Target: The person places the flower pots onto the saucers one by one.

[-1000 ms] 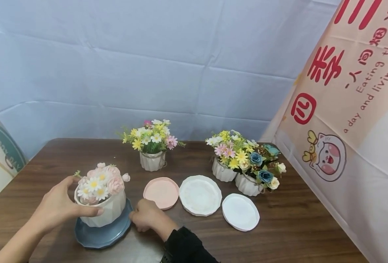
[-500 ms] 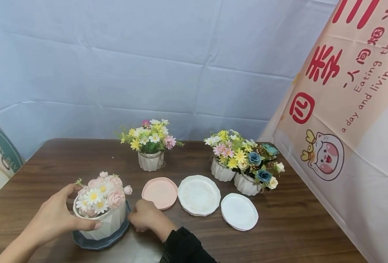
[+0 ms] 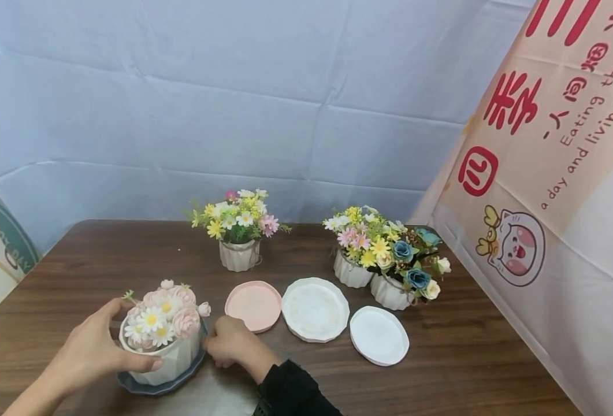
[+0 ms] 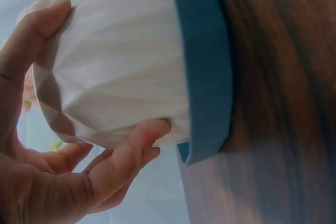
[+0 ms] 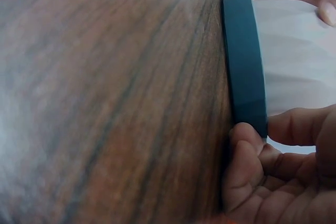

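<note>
My left hand (image 3: 90, 353) grips a white faceted flower pot (image 3: 173, 363) by its rim and side, thumb across the near face. Pale pink blooms and white daisies (image 3: 156, 319) fill the top. The pot stands within a dark blue saucer (image 3: 152, 389); in the left wrist view the saucer wall (image 4: 210, 72) hides the pot's base. At the saucer's right side, my right hand (image 3: 233, 342) pinches its edge between thumb and curled fingers, as the right wrist view shows on the blue rim (image 5: 245, 59).
A pink saucer (image 3: 254, 306), a larger white saucer (image 3: 315, 309) and a smaller white one (image 3: 379, 336) lie right of my hands. Behind them stand a potted bouquet (image 3: 240, 254) and two more flower pots (image 3: 352, 270) side by side. A printed cloth (image 3: 561, 231) hangs along the right.
The flower pot in my left hand has come down from tilted above the blue saucer to upright within it. My right hand has kept its hold on the saucer's edge.
</note>
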